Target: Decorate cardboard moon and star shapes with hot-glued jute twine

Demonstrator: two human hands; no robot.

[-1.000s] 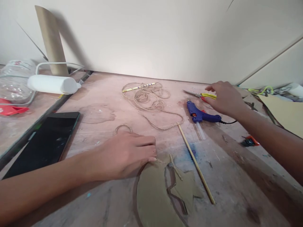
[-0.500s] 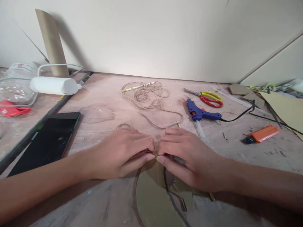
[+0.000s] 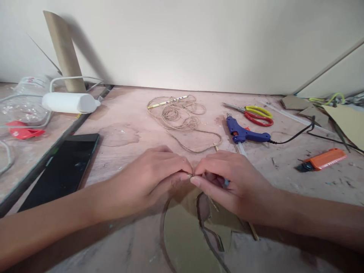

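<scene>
**A:** Both hands are low over the workbench [image 3: 133, 113], knuckles up. The left hand [image 3: 159, 178] and right hand [image 3: 230, 182] meet fingertip to fingertip.

**B:** Tight pinches too. Each thumb is pressed to its forefinger and the other fingers are curled under. Whatever sits between the tips is too small to make out.

**A:** Right beneath them is the cardboard cutout [image 3: 182, 235]. It lies flat at the near edge of the bench, with its curved top tucked under the fingers.

**B:** And a thin wooden stick [image 3: 254, 232] runs under the right hand, poking out on the near side beside the cardboard.

**A:** Further back, a loose coil of jute twine [image 3: 178, 115] trails one strand towards the hands.

**B:** To its right is a blue glue gun [image 3: 246, 134] with its cord running off. The yellow-and-red scissors [image 3: 257, 115] are just behind it, and an orange utility knife [image 3: 322, 161] lies well out to the right.

**A:** On the left, a black tablet [image 3: 64, 170] lies flat. Behind it a white bottle [image 3: 69, 103] is on its side and a cardboard tube [image 3: 64, 51] leans on the wall.
</scene>
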